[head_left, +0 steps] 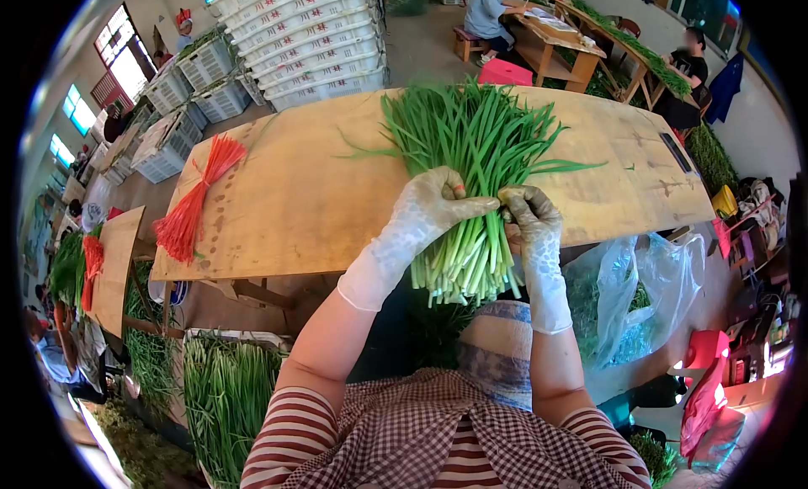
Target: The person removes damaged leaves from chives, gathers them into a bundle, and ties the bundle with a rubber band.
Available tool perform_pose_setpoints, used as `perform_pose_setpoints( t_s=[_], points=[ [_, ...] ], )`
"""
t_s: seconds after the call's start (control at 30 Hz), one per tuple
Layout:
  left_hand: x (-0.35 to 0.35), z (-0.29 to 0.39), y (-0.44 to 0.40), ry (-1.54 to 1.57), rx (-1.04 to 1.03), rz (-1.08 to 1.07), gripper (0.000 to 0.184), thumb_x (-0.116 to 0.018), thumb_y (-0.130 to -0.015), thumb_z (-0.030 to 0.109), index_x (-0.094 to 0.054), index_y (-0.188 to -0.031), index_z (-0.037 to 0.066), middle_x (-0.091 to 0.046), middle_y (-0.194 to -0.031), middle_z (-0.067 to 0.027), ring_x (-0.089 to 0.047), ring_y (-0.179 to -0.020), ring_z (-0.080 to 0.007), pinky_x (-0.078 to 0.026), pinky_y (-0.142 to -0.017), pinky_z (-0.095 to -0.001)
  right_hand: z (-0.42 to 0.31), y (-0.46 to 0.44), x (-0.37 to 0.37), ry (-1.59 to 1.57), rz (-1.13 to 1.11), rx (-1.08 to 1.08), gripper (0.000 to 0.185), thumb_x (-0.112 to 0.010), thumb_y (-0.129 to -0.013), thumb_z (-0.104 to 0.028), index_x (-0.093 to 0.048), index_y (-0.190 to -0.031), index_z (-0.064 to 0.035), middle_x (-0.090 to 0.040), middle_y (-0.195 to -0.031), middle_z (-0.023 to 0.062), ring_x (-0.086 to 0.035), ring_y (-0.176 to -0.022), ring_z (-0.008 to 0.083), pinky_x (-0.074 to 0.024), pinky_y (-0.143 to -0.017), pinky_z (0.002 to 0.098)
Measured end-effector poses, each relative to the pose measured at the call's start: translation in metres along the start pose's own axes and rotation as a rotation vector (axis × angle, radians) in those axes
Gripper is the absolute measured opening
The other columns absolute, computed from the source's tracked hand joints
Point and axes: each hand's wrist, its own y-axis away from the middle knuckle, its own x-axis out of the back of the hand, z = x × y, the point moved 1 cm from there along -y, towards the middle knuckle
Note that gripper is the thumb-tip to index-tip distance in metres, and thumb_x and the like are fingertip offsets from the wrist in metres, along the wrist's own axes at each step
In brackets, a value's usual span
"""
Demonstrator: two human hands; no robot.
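A thick bundle of green leafy stalks lies across the wooden table, its pale cut ends hanging past the near edge. My left hand, in a stained translucent glove, wraps over the left side of the bundle with the thumb across the stalks. On the right side, my right hand, gloved too, has its fingers pinched together against the stalks; whatever is between them is too small to make out. A bunch of red ties, bound at its middle, rests at the table's left end.
Stacked white crates stand behind the table. A crate of green stalks sits below left, a clear plastic bag below right. A dark flat object lies at the right end. Other people sit at tables farther off.
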Motion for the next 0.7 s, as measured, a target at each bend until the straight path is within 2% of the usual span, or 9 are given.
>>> perform_pose_setpoints(
  t_s=[0.03, 0.17, 0.23, 0.4, 0.47, 0.5, 0.6, 0.63, 0.7],
  points=[
    [0.003, -0.005, -0.004, 0.0, -0.013, -0.042, 0.043, -0.085, -0.068, 0.035, -0.053, -0.076, 0.006, -0.052, -0.067, 0.0019, -0.048, -0.061, -0.0073, -0.042, -0.054, -0.0242, 0.009, -0.003, -0.006, -0.112, -0.053, 0.094, 0.01, -0.065, -0.087, -0.002, -0.065, -0.096, 0.003, -0.065, -0.082, 0.0037, -0.055, -0.07, 0.0083, -0.0457, -0.066, 0.0206],
    [-0.001, 0.012, 0.006, -0.235, -0.028, -0.039, 0.054, -0.087, -0.058, 0.042, -0.056, -0.082, 0.005, -0.053, -0.067, -0.0016, -0.05, -0.062, -0.0113, -0.044, -0.056, -0.0289, 0.017, -0.013, -0.002, -0.001, -0.109, 0.059, 0.011, -0.066, -0.085, 0.0, -0.065, -0.097, 0.0023, -0.067, -0.089, 0.0064, -0.06, -0.077, 0.0101, -0.0489, -0.071, 0.0221],
    [0.0, 0.006, 0.003, -0.296, -0.073, -0.043, 0.054, -0.087, -0.058, 0.04, -0.056, -0.084, 0.004, -0.054, -0.068, -0.0032, -0.051, -0.062, -0.013, -0.044, -0.057, -0.0298, 0.008, -0.013, 0.002, 0.042, -0.124, -0.046, 0.01, -0.066, -0.085, 0.001, -0.066, -0.095, 0.0023, -0.068, -0.09, 0.0074, -0.062, -0.079, 0.0112, -0.05, -0.073, 0.0232],
    [-0.004, 0.006, -0.001, -0.406, -0.133, -0.037, 0.055, -0.087, -0.057, 0.036, -0.058, -0.089, 0.003, -0.055, -0.07, -0.0048, -0.054, -0.065, -0.0146, -0.045, -0.06, -0.0294, -0.011, -0.006, -0.016, 0.117, -0.185, 0.181, 0.008, -0.068, -0.083, 0.0, -0.068, -0.09, 0.001, -0.069, -0.089, 0.0093, -0.062, -0.078, 0.0136, -0.0507, -0.073, 0.0263],
    [-0.007, 0.01, 0.002, -0.412, -0.136, 0.003, 0.055, -0.087, -0.057, 0.034, -0.059, -0.092, 0.003, -0.056, -0.071, -0.0037, -0.055, -0.068, -0.0125, -0.045, -0.061, -0.0267, -0.023, -0.008, -0.027, 0.554, -0.261, 0.212, 0.014, -0.068, -0.081, -0.003, -0.067, -0.094, 0.002, -0.069, -0.088, 0.0114, -0.063, -0.08, 0.0147, -0.0506, -0.074, 0.0273],
    [-0.005, 0.002, 0.0, -0.123, -0.046, -0.057, 0.043, -0.083, -0.065, 0.024, -0.061, -0.096, 0.004, -0.056, -0.071, -0.0022, -0.055, -0.07, -0.0087, -0.045, -0.063, -0.0227, -0.021, -0.013, -0.029, 0.588, -0.244, 0.161, 0.017, -0.067, -0.081, -0.005, -0.067, -0.096, 0.0028, -0.069, -0.089, 0.0131, -0.064, -0.081, 0.0171, -0.0506, -0.075, 0.0285],
    [0.005, -0.006, 0.006, 0.678, -0.046, -0.086, 0.03, -0.076, -0.073, 0.011, -0.062, -0.099, 0.004, -0.054, -0.07, 0.001, -0.053, -0.068, -0.0062, -0.043, -0.063, -0.0204, -0.021, -0.029, -0.034, 0.758, -0.188, 0.107, 0.025, -0.066, -0.08, -0.01, -0.066, -0.1, 0.0048, -0.069, -0.091, 0.018, -0.067, -0.085, 0.0247, -0.0509, -0.078, 0.0322],
    [0.0, -0.006, 0.007, 0.703, -0.097, -0.082, 0.021, -0.07, -0.079, 0.005, -0.065, -0.099, 0.004, -0.053, -0.071, 0.0017, -0.053, -0.068, -0.009, -0.044, -0.067, -0.0228, -0.024, -0.029, -0.038, 0.869, -0.182, 0.138, 0.027, -0.065, -0.081, -0.011, -0.065, -0.102, 0.0053, -0.068, -0.093, 0.0194, -0.067, -0.087, 0.0276, -0.051, -0.078, 0.0336],
    [-0.001, -0.002, 0.006, 0.095, -0.371, 0.017, 0.02, -0.07, -0.08, 0.007, -0.066, -0.099, 0.005, -0.055, -0.077, 0.0, -0.055, -0.072, -0.0114, -0.046, -0.071, -0.0246, -0.018, -0.032, -0.036, 0.946, -0.192, 0.174, 0.031, -0.064, -0.081, -0.016, -0.065, -0.104, 0.005, -0.067, -0.096, 0.0233, -0.066, -0.092, 0.0334, -0.0511, -0.08, 0.0369]
  ],
)
